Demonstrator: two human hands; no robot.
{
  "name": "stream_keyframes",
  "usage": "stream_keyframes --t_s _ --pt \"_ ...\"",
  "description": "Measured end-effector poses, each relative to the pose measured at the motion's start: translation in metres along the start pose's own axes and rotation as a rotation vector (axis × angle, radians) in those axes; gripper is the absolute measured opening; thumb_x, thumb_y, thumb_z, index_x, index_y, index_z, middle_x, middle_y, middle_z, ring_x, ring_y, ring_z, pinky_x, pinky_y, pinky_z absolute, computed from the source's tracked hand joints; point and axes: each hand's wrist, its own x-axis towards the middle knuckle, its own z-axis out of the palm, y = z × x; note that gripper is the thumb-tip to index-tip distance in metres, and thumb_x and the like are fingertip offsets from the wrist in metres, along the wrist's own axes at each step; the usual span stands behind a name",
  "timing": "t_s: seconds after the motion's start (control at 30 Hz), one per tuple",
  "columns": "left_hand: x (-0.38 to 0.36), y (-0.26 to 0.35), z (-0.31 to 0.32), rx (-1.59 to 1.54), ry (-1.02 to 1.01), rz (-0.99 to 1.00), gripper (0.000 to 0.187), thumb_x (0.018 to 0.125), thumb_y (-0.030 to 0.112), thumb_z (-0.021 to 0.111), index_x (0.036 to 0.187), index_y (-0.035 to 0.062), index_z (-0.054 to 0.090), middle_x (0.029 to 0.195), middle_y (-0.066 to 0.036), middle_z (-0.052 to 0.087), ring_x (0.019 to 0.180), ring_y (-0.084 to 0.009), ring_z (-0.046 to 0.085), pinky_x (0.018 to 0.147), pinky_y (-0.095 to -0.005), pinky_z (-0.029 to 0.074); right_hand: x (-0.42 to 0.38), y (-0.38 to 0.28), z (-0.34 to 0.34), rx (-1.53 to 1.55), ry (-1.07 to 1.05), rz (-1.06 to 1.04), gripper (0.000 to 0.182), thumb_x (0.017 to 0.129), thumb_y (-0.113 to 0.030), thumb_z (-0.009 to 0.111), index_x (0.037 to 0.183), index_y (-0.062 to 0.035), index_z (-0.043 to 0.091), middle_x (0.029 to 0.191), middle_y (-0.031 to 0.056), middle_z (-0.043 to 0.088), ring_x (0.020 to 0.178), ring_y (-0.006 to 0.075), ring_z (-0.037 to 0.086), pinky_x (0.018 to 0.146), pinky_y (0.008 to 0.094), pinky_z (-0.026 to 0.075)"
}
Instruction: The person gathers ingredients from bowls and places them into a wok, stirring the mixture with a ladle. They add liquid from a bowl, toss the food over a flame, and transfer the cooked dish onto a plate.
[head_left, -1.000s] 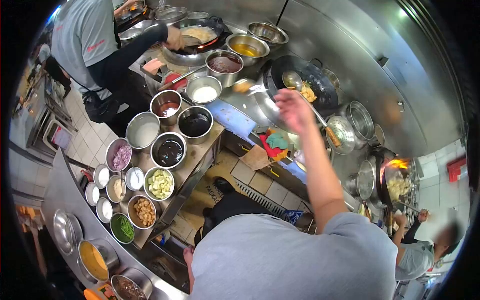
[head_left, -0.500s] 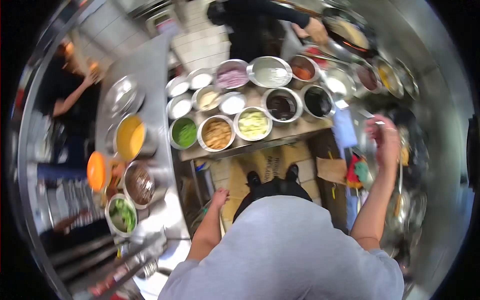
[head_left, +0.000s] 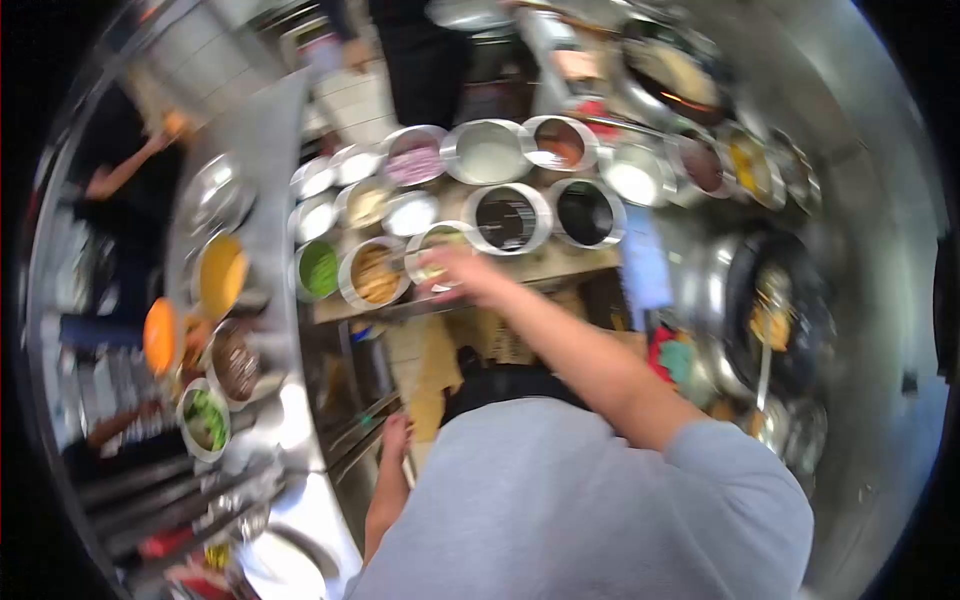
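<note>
My right hand (head_left: pixel 455 272) reaches across my body over the pot of pale green chopped vegetable (head_left: pixel 436 238). Its fingers look apart, though motion blurs them, and they cover part of the contents. Just left of it stands a pot of light brown pieces (head_left: pixel 376 277), then one of chopped green herbs (head_left: pixel 318 270). Beyond my hand is a pot of dark liquid (head_left: pixel 507 220). Low at my left side hangs my left hand (head_left: pixel 397 432), its fingers curled in and nothing seen in them.
At right, a black wok (head_left: pixel 800 345) holds food and a long-handled ladle (head_left: pixel 767 350). The steel counter (head_left: pixel 250 150) at left carries a pot of orange-yellow liquid (head_left: pixel 220 277) and an orange lid (head_left: pixel 159 336). A person in dark clothes (head_left: pixel 425 65) stands across the bench.
My right hand has swung left from beside the wok to over the pale green vegetable. My left hand stays low. The co-worker's hand has left the far pan, and the view has shifted.
</note>
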Motion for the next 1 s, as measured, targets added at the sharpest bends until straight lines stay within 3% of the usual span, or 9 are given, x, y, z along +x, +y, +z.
stream_keyframes --t_s 0.1,0.17,0.23,0.27,0.33,0.43,0.7,0.8,1.0 --pt "0.012 -0.031 -0.003 -0.239 -0.111 -0.261 0.011 0.086 0.017 0.052 0.087 0.0064 0.052 0.078 -0.007 0.056 0.074 -0.0184 0.055 0.068 -0.0326 0.046 -0.025 -0.011 -0.008 -0.265 -0.064 0.086 0.052 0.089 -0.026 0.052 0.136 -0.0102 0.034 0.1 0.0114 0.063 0.075 0.0195 0.066 0.061 0.0296 0.051" --pt "0.053 -0.093 -0.006 0.281 -0.129 0.301 0.011 0.086 0.016 0.053 0.082 0.0052 0.052 0.076 -0.006 0.054 0.072 -0.0178 0.054 0.069 -0.032 0.044 -0.057 -0.022 -0.049 -0.694 0.066 -0.244 0.04 0.089 -0.023 0.053 0.126 -0.0073 0.048 0.09 0.0106 0.065 0.069 0.0152 0.064 0.058 0.0296 0.05" --pt "0.039 -0.089 0.003 0.143 -0.097 0.301 0.011 0.086 0.014 0.053 0.081 0.0043 0.052 0.075 -0.006 0.054 0.072 -0.0178 0.053 0.07 -0.0317 0.043 -0.103 -0.049 -0.119 -0.59 0.258 -0.228 0.028 0.087 -0.02 0.055 0.11 -0.0031 0.058 0.081 0.0091 0.065 0.068 0.0125 0.062 0.06 0.028 0.05" --pt "0.023 -0.092 0.007 -0.013 -0.04 0.284 0.011 0.087 0.012 0.052 0.08 0.0034 0.051 0.075 -0.006 0.053 0.072 -0.0179 0.053 0.07 -0.0314 0.043 -0.12 -0.044 -0.162 -0.641 0.516 -0.547 0.022 0.085 -0.018 0.057 0.096 -0.0003 0.062 0.077 0.0084 0.065 0.069 0.0141 0.061 0.063 0.0281 0.05" --pt "0.005 -0.088 0.011 -0.022 0.004 0.197 0.011 0.087 0.012 0.052 0.08 0.0033 0.051 0.075 -0.006 0.054 0.072 -0.0179 0.053 0.07 -0.0314 0.043 -0.154 -0.05 -0.247 -0.896 1.095 -0.401 0.018 0.081 -0.019 0.059 0.086 -0.0032 0.065 0.083 0.0152 0.066 0.076 0.0227 0.064 0.068 0.0335 0.05" --pt "-0.015 -0.086 0.003 0.087 0.025 0.155 0.01 0.087 0.011 0.053 0.081 0.0032 0.051 0.075 -0.006 0.054 0.072 -0.018 0.054 0.07 -0.0313 0.043 -0.166 -0.026 -0.349 -1.024 1.345 0.068 0.02 0.08 -0.018 0.055 0.094 -0.0057 0.064 0.093 0.0192 0.064 0.09 0.034 0.061 0.078 0.0432 0.048" --pt "-0.03 -0.02 -0.021 0.455 0.017 0.196 0.009 0.087 0.009 0.053 0.081 0.003 0.051 0.075 -0.006 0.054 0.072 -0.0183 0.054 0.069 -0.0311 0.044 -0.132 0.048 -0.437 -0.98 1.234 0.242 0.027 0.085 -0.011 0.042 0.105 -0.0065 0.06 0.109 0.0192 0.057 0.1 0.0352 0.058 0.083 0.0441 0.048" --pt "-0.033 0.023 0.005 -0.117 -0.128 0.139 0.006 0.086 0.007 0.054 0.083 0.0032 0.051 0.075 -0.006 0.055 0.071 -0.0184 0.054 0.067 -0.0303 0.045 -0.146 0.042 -0.419 -0.903 1.233 0.187 0.025 0.079 -0.009 0.05 0.102 -0.0045 0.058 0.106 0.0184 0.058 0.098 0.0348 0.058 0.083 0.0423 0.048" --pt "-0.02 0.108 0.089 -0.018 -0.388 0.065 0.01 0.088 0.013 0.058 0.085 0.0066 0.051 0.077 -0.005 0.057 0.067 -0.0167 0.056 0.056 -0.0268 0.045 -0.278 -0.028 -0.327 -0.647 1.321 -0.45 0.025 0.079 -0.011 0.058 0.104 -0.01 0.056 0.095 0.0138 0.059 0.087 0.0314 0.059 0.075 0.0411 0.047"
